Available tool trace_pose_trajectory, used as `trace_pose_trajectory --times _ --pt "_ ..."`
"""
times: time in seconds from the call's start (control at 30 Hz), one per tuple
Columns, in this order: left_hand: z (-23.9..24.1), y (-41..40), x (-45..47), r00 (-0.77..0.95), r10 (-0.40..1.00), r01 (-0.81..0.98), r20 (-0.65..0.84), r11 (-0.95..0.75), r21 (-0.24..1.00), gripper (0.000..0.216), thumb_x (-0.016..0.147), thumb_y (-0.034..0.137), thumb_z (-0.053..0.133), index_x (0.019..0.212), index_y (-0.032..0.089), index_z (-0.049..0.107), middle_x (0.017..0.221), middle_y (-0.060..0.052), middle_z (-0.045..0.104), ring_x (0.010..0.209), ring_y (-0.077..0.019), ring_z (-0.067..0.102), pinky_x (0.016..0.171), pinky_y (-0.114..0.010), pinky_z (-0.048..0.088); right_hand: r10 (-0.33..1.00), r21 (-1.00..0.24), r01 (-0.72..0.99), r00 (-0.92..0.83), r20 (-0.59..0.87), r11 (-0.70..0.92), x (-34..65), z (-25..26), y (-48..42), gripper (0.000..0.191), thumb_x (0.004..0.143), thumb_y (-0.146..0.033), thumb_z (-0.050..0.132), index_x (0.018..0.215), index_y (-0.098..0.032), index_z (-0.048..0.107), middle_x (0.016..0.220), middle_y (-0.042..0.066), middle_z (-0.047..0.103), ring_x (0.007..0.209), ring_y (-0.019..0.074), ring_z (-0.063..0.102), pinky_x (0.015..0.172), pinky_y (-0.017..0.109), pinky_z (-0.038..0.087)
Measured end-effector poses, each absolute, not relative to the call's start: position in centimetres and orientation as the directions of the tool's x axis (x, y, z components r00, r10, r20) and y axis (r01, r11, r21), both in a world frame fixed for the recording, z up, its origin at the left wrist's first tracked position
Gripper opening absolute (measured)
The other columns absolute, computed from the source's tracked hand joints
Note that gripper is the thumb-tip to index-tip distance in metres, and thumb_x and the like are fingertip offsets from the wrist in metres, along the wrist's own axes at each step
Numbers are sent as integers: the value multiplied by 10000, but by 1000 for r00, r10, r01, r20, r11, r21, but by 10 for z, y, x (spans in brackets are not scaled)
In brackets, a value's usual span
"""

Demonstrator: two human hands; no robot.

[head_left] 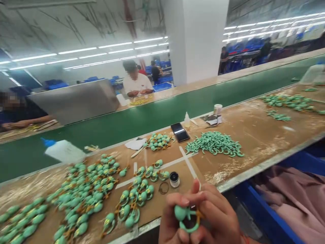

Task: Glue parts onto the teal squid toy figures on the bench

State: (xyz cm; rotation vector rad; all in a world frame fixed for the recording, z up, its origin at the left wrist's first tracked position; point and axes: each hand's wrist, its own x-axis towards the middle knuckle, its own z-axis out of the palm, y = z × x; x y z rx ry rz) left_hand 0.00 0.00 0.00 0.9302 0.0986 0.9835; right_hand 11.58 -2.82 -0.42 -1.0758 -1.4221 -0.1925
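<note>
Broadly, the brown workbench [254, 132] runs the picture's width beside a green conveyor belt [157, 115], carrying a large spread of green figures [86, 189] whose left end runs out of frame, a heap of curved green tails [214, 144], a dark phone [180, 132], a motion-blurred white glue bottle [63, 150] and a tiny round pot [174, 179]. At the bottom edge both hands are cut off at the wrists: the left hand [171, 225] and the right hand [219, 218] are curled together around one green figure with a looped tail [186, 217], fingertips pinching it just off the bench's near edge, its far side hidden by fingers.
</note>
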Motion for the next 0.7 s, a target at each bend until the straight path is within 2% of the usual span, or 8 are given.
trace_pose_trajectory --times 0.1,0.2,0.3,0.5,0.7 --pt "-3 -1 6 601 720 -671 347 218 709 297 842 426 680 1097 282 634 1166 -62 707 1340 -280 426 1127 -441 302 497 -469 671 171 851 573 122 4 -38 385 982 -465 462 942 -123 635 700 68 635 657 177 595 610 303 474" --pt "-3 1 8 627 684 -674 374 235 700 291 850 406 677 1119 304 628 1197 -48 693 1327 -235 447 1122 -383 305 476 -435 694 149 867 573 126 5 -40 370 985 -437 465 996 -110 637 673 71 624 655 191 604 615 313 485" --pt "-3 2 5 641 674 -656 367 234 717 292 858 402 665 1133 313 620 1214 -36 683 1331 -228 442 1115 -356 315 490 -438 696 140 860 569 127 2 -38 363 997 -418 441 953 -116 638 661 70 619 651 188 607 616 311 492" --pt "-4 0 1 629 697 -639 344 212 739 285 862 375 663 1131 299 608 1218 -46 679 1351 -271 412 1130 -442 293 552 -487 677 141 822 552 125 -1 -42 379 995 -431 436 853 -127 613 655 70 591 641 181 585 616 315 484" --pt "-9 7 5 664 606 -677 438 238 697 298 903 344 620 1196 321 573 1310 -20 623 1378 -188 367 1149 -347 261 542 -492 668 155 826 559 123 0 -41 385 1005 -424 412 865 -122 606 667 78 602 675 182 602 637 309 500"
